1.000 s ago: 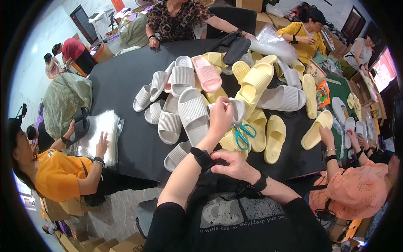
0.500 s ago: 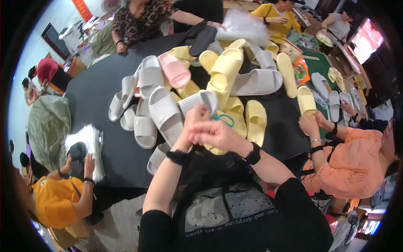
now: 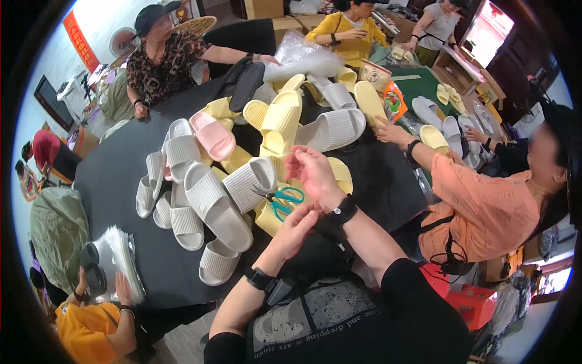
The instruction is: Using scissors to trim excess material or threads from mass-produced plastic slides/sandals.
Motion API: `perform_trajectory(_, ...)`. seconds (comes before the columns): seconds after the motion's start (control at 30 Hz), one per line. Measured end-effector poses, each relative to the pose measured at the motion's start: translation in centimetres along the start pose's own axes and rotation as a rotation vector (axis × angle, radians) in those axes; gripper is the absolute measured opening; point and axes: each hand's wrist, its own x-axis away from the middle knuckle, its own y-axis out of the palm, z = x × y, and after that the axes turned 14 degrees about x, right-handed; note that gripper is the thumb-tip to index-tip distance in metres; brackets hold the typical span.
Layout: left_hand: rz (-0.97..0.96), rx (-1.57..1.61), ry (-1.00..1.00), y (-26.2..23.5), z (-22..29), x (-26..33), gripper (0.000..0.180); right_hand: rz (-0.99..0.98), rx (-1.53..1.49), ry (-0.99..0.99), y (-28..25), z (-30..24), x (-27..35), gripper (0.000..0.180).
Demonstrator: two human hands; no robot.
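A wide black bench [image 3: 121, 182] carries a big heap of grey slippers [image 3: 212, 203] and yellow slippers [image 3: 282, 115], with one pink slipper [image 3: 213, 136] on top of the heap at its left side. The right hand [image 3: 312, 173] is raised above the heap with its fingers loosely curled and holds nothing, while the left hand [image 3: 297, 227] is lower, near the bench edge, half open and also empty. A small pair of scissors with teal handles [image 3: 280, 199] lies on the slippers between the two hands, just beside the left hand's fingertips [image 3: 312, 209].
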Motion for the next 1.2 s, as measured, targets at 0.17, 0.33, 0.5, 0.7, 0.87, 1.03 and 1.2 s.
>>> perform_trajectory(0.17,-0.148,-0.258,0.166,-0.1,0.0,-0.3,0.04,0.139,0.586,-0.21,0.7,1.1,-0.2,0.014)
perform_trajectory(0.33,-0.142,-0.438,0.232,0.4,-0.8,0.1,0.038,0.204,0.904,-0.333,0.1,2.0,-1.1,0.013)
perform_trajectory(0.5,-0.135,-0.383,0.129,-0.3,-2.0,0.4,0.039,0.195,1.346,-0.65,-0.1,2.4,-0.5,0.014)
perform_trajectory(0.7,-0.253,-0.367,0.026,-1.4,-3.5,0.5,0.041,0.121,1.955,-1.052,-0.5,3.1,0.5,0.01)
perform_trajectory(0.87,-0.276,-0.451,-0.011,-1.9,-4.2,0.4,0.043,0.028,2.2,-1.093,-1.0,5.0,1.1,0.006)
perform_trajectory(1.03,-0.292,-0.573,0.123,-0.5,-3.7,1.2,0.037,0.033,2.181,-1.036,-2.5,5.5,0.3,0.009)
perform_trajectory(1.2,-0.342,-0.526,0.18,-0.2,-1.3,1.3,0.035,0.179,0.552,-0.015,-1.7,3.6,-0.5,0.018)
